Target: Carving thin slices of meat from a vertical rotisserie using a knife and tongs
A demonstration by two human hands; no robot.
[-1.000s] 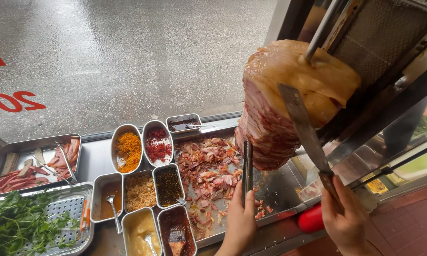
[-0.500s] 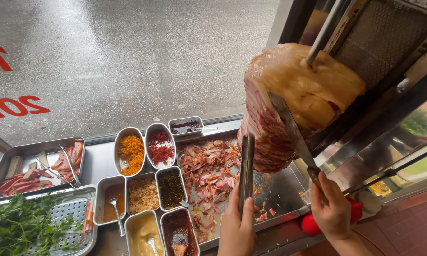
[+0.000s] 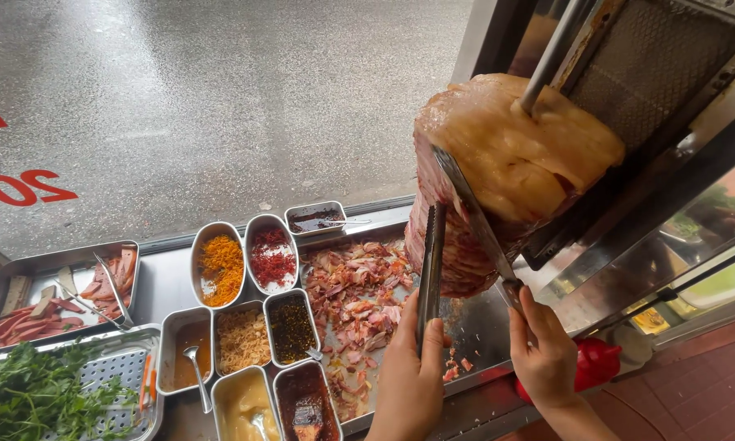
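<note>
A: Right hand (image 3: 544,353) grips the knife (image 3: 473,219), left hand (image 3: 410,377) the tongs (image 3: 430,273)?

B: Yes. Meat cone (image 3: 506,175) at upper right; slice thinly downward, tongs steadying, over the tray (image 3: 477,327).

Long knife (image 3: 472,214) in right hand (image 3: 544,356): bare steel blade, dull grey, smeared. Tongs (image 3: 431,268) in left hand (image 3: 411,377): brushed metal, matt, ridged edge. Meat cone (image 3: 498,175): glossy, wet-looking top, rough layered cut face below. Spit rod (image 3: 551,54): smooth polished metal. Grill mesh (image 3: 649,65) behind it: dark wire, matt. Catch tray (image 3: 481,327): stainless, greasy sheen, scattered shavings (image 3: 355,294) look moist. Small condiment tins (image 3: 220,263): shiny thin metal, sauces glossy, spice powders dry and grainy. Perforated tray (image 3: 110,367): dull metal, leafy greens matt. Red bottle (image 3: 594,363): smooth plastic. Pavement (image 3: 179,98) outside: rough, wet shine.
</note>
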